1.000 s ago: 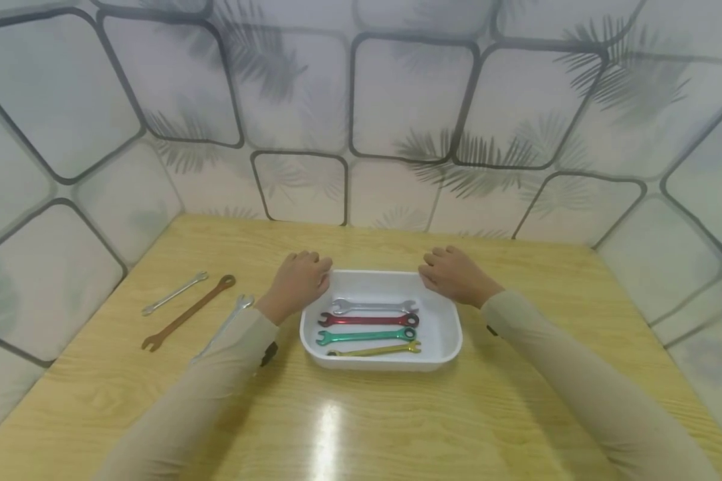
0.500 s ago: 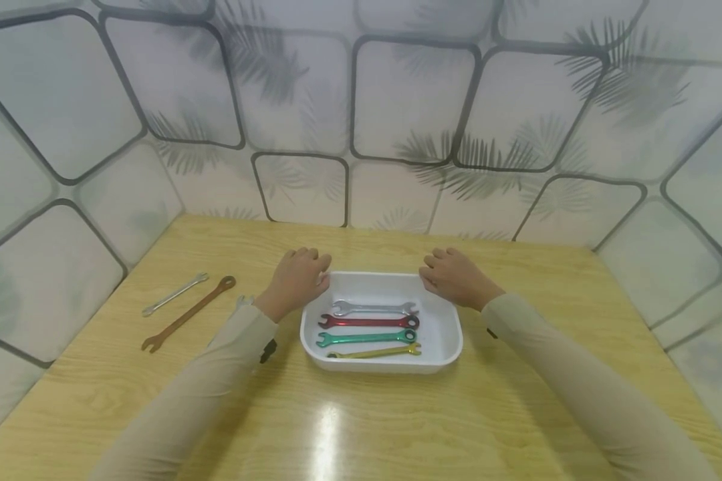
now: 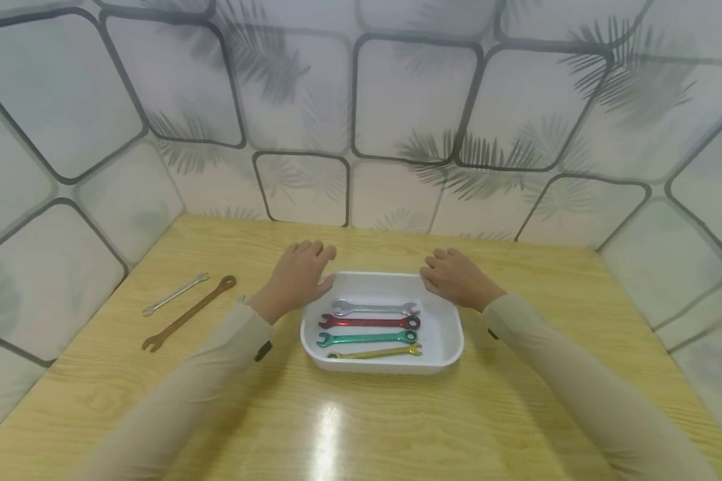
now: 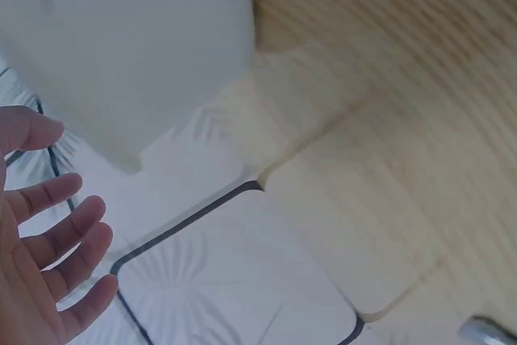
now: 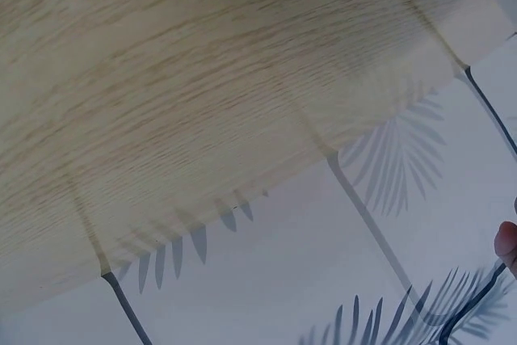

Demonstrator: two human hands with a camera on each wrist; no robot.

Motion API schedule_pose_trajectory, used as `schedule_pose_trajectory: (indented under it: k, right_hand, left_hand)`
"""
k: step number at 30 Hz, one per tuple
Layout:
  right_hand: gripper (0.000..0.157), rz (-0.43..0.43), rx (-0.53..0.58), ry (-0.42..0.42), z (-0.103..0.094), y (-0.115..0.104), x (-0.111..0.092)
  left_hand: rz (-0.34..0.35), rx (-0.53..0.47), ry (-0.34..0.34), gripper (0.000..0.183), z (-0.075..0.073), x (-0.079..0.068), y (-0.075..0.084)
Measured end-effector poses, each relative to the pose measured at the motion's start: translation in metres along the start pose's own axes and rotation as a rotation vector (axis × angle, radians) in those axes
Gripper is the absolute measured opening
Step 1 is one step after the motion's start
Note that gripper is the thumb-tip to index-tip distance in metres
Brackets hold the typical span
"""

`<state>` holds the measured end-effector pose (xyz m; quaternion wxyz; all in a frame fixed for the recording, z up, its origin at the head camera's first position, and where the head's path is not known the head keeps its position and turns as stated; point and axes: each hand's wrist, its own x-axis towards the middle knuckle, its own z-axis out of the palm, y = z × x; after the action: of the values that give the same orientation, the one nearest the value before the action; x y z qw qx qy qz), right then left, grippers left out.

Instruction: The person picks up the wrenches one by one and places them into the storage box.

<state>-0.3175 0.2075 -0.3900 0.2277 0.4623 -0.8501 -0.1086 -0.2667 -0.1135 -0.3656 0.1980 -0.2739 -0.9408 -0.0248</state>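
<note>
A white plastic tray [image 3: 382, 369] sits on the table, with silver [image 3: 375, 308], red [image 3: 370, 322], green [image 3: 367, 338] and yellow [image 3: 374, 352] wrenches lying side by side in it. My left hand [image 3: 297, 277] is beside the tray's far left corner, thumb over the rim in the head view. The left wrist view shows that hand's fingers [image 4: 69, 232] spread apart, the tray wall [image 4: 153, 46] above them, nothing held. At the far right corner, my right hand [image 3: 454, 275] grips the rim with bent fingers. Only one fingertip [image 5: 507, 241] shows in the right wrist view.
On the left of the wooden table [image 3: 385, 427] lie a small silver wrench [image 3: 176, 294] and a longer brown wrench [image 3: 189, 314]. Another silver wrench [image 3: 242, 299] is mostly hidden by the left sleeve. A patterned wall [image 3: 397, 194] borders the table's back.
My left hand has loosened from the tray's rim, its fingers straightening and lifting slightly. The left sleeve now covers more of the nearby silver wrench. My right hand and the tray stay put.
</note>
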Motion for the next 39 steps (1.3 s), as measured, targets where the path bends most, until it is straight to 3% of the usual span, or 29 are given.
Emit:
schedule_pose_trajectory:
  k: [10,19,35,39]
  right_hand:
    - [0.013,-0.008,-0.009,0.033,0.002,0.001,-0.001]
    - [0.014,0.013,0.005,0.005,0.004,0.001,-0.002]
    - [0.014,0.019,-0.004,-0.011,0.003,0.001,0.000]
    - [0.013,0.020,0.008,-0.006,0.004,0.001,0.000]
  left_hand:
    - [0.103,0.061,-0.085,0.033,-0.039,-0.002,-0.005]
    - [0.076,0.062,-0.065,0.029,-0.066,-0.014,-0.021]
    - [-0.160,-0.010,0.067,0.027,-0.104,-0.061,-0.083]
    - [-0.238,-0.022,0.068,0.027,-0.108,-0.075,-0.096]
